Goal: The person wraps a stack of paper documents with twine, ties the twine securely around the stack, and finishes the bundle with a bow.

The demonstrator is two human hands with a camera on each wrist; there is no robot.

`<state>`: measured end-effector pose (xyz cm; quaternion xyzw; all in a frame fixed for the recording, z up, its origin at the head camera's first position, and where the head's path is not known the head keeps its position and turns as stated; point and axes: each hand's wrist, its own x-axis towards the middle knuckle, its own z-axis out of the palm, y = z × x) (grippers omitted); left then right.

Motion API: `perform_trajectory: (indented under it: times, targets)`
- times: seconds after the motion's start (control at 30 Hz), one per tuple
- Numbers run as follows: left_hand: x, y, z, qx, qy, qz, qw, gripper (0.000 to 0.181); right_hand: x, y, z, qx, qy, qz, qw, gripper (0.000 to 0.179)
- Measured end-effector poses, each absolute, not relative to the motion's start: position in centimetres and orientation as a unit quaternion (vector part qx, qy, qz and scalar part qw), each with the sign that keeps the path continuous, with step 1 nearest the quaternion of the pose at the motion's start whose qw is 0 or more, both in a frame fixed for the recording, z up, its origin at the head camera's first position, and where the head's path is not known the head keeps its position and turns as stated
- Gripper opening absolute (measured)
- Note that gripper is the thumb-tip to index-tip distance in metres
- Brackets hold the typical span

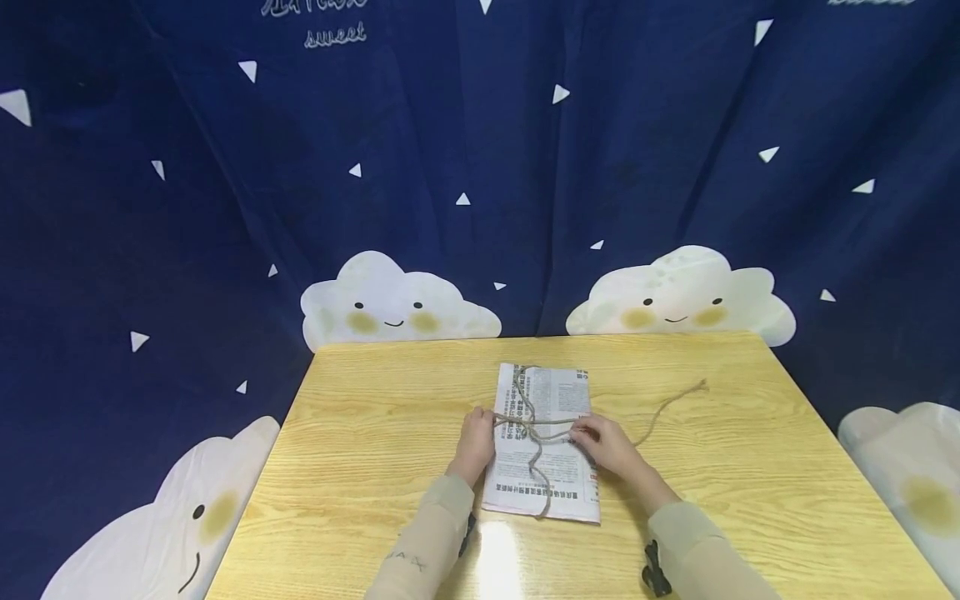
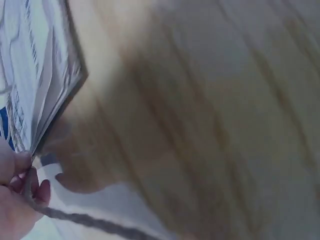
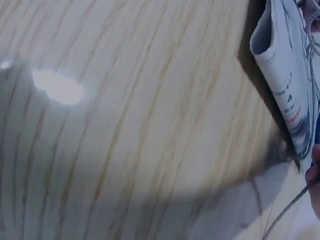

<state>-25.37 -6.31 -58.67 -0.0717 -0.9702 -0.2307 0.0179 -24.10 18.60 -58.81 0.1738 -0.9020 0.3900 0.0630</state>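
A folded newspaper (image 1: 517, 483) lies flat on the table, with brown twine (image 1: 557, 422) running lengthwise and crosswise over it. The strands meet in a crossing near its middle. At the left edge of the paper my left hand (image 1: 474, 443) pinches the twine between thumb and fingers. A length of twine (image 2: 90, 219) trails from that hand in the left wrist view. Over the right edge, my right hand (image 1: 609, 446) pinches another strand, whose loose end stretches to the right across the table. In the right wrist view only part of the right hand (image 3: 315, 175) shows, with twine leaving it.
The light wooden table (image 1: 375, 400) extends on every side of the newspaper. Behind it hangs a dark blue curtain (image 1: 465, 125) with white triangles and smiling clouds. Light glares off the tabletop just in front of the newspaper.
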Motion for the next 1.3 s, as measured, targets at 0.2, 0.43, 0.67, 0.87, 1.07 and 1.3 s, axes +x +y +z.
perform_trajectory:
  times: [0.2,0.43,0.67,0.87,1.07,1.3]
  targets:
    - [-25.8,-7.2,-58.4,-0.07,-0.956,-0.285,0.002,0.023,-24.2,19.6,-59.1,0.101,-0.904,0.412,0.043,0.013]
    - [-25.6,-7.6,-58.4,-0.04,-0.918,-0.394,-0.019,0.009,-24.2,19.9,-59.0,0.061,-0.904,0.422,0.026,0.014]
    - [-25.1,-7.6,-58.2,-0.063,-0.917,-0.393,-0.019,0.02,-24.1,19.7,-58.7,0.074,-0.909,0.41,0.03,0.01]
    - [-25.1,-7.5,-57.9,-0.049,-0.898,-0.434,-0.054,0.019,-24.1,19.6,-58.6,0.068,-0.907,0.416,0.01,0.007]
    - [-25.3,-7.7,-57.7,-0.029,-0.883,-0.464,-0.06,0.021,-24.1,19.8,-58.6,0.067,-0.895,0.44,-0.012,0.005]
    - [-25.2,-7.9,-57.8,-0.001,-0.824,-0.564,-0.059,0.032,-24.4,20.1,-58.6,0.038,-0.866,0.497,-0.042,0.007]
